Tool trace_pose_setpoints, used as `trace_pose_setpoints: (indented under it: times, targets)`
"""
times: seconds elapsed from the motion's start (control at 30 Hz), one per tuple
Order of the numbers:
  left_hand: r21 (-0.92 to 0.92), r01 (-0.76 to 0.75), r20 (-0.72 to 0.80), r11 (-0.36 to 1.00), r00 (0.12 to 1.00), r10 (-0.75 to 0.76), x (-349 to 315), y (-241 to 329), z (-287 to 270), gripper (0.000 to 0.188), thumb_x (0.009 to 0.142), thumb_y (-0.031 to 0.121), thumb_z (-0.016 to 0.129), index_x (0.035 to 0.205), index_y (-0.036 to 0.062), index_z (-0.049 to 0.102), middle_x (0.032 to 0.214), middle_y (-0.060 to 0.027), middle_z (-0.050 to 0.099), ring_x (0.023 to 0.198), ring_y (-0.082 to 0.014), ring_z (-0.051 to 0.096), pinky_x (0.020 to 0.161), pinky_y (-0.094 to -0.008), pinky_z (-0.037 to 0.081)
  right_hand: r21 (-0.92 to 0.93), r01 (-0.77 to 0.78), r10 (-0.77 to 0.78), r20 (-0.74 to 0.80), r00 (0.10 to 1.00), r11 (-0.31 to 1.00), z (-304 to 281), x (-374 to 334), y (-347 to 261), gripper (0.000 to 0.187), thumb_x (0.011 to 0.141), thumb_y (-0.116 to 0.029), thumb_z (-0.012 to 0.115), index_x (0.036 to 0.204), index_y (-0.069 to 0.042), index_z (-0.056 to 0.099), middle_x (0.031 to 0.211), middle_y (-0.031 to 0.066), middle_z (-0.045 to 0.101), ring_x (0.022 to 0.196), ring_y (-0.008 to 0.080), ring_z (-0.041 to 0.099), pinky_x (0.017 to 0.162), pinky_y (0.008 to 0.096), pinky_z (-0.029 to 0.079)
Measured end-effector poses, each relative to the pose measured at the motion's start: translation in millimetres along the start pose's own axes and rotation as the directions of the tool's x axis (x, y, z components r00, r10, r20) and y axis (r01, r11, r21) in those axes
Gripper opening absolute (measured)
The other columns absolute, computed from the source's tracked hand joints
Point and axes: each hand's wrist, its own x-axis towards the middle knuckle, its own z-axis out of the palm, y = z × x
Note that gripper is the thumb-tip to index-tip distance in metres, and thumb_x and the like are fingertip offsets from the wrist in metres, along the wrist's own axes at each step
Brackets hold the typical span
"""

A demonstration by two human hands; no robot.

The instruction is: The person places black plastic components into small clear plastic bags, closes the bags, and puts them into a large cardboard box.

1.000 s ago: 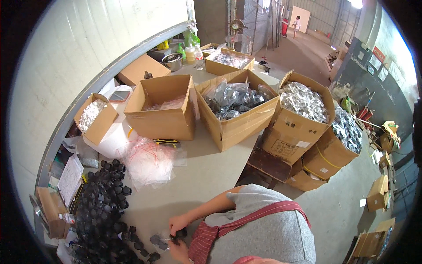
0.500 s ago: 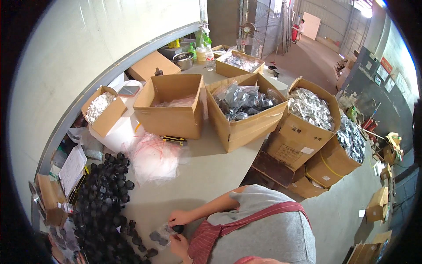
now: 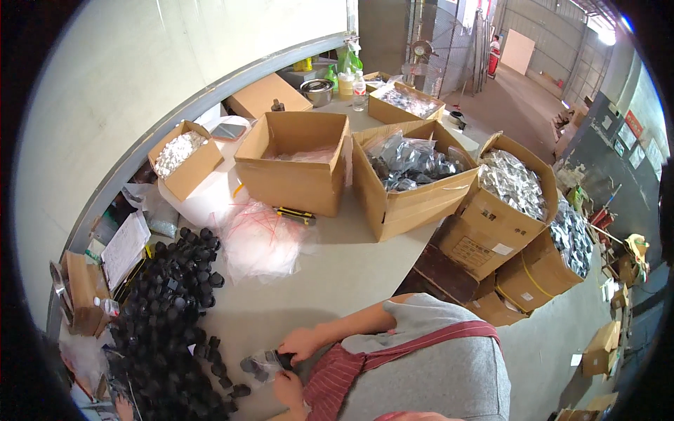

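A small clear plastic bag [image 3: 265,365] with dark pieces in it lies on the table in front of my body. My left hand [image 3: 288,389], the lower one, pinches the near edge of the bag. Fingers of my right hand [image 3: 300,344] are closed on a black plastic piece [image 3: 284,359] at the bag's mouth, and they partly cover it. To the left spreads a large heap of black plastic pieces [image 3: 168,309], a few of them lying close to the bag.
Flat clear bags [image 3: 260,242] and a yellow-black cutter [image 3: 295,215] lie farther up the table [image 3: 351,274]. Cardboard boxes [image 3: 291,184] stand behind, one holding bagged dark parts [image 3: 414,165]. Another person's hand [image 3: 124,408] shows beyond the heap.
The whole view has shifted slightly, so the table and boxes sit farther right. My right hand now covers more of the black piece at the bag's mouth. My left hand stays at the bag.
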Motion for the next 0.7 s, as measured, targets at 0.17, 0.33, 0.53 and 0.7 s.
trace_pose_setpoints:
  times: [0.17,0.33,0.53,0.7]
  targets:
    - [-0.007,0.096,0.055,0.995,0.994,-0.096,-9.4,23.1,-23.2,0.025,0.089,0.026,0.056,0.091,0.0027,0.064,0.085,-0.0199,0.068,0.078,-0.0415,0.065,0.066,-0.0496,0.049,-0.107,-0.008,0.003,-0.045,0.999,0.994,19.2,3.3,15.1,0.033,0.086,-0.032,0.063,0.103,-0.005,0.056,0.098,0.0189,0.063,0.090,0.0413,0.062,0.075,0.0519,0.049]
    - [-0.152,0.098,0.059,0.984,0.994,-0.090,-12.0,19.6,-17.3,0.030,0.092,0.032,0.055,0.093,0.0026,0.060,0.086,-0.0209,0.067,0.080,-0.0414,0.064,0.068,-0.0509,0.050,-0.148,-0.147,0.169,0.149,0.974,0.978,-4.8,14.1,-7.2,0.034,0.087,-0.039,0.058,0.105,-0.010,0.061,0.099,0.0177,0.066,0.088,0.0390,0.065,0.073,0.0500,0.052]
    - [-0.132,0.093,-0.116,0.987,0.987,-0.108,-22.8,30.8,-14.3,0.022,0.089,0.025,0.056,0.089,0.0032,0.056,0.071,-0.0221,0.066,0.065,-0.0397,0.066,0.061,-0.0518,0.052,-0.212,0.137,-0.124,0.071,0.990,0.968,-3.2,14.2,-2.8,0.027,0.088,-0.036,0.061,0.099,-0.011,0.060,0.088,0.0136,0.065,0.077,0.0375,0.063,0.065,0.0473,0.051]
    - [-0.208,0.136,-0.210,0.969,0.961,-0.180,-28.4,27.5,-13.2,0.021,0.088,0.024,0.059,0.086,0.0030,0.056,0.067,-0.0206,0.063,0.063,-0.0402,0.063,0.059,-0.0508,0.050,-0.424,0.298,-0.239,0.188,0.953,0.855,-28.2,25.5,-7.7,0.027,0.086,-0.030,0.066,0.104,-0.013,0.056,0.093,0.0093,0.064,0.078,0.0320,0.064,0.066,0.0443,0.052]
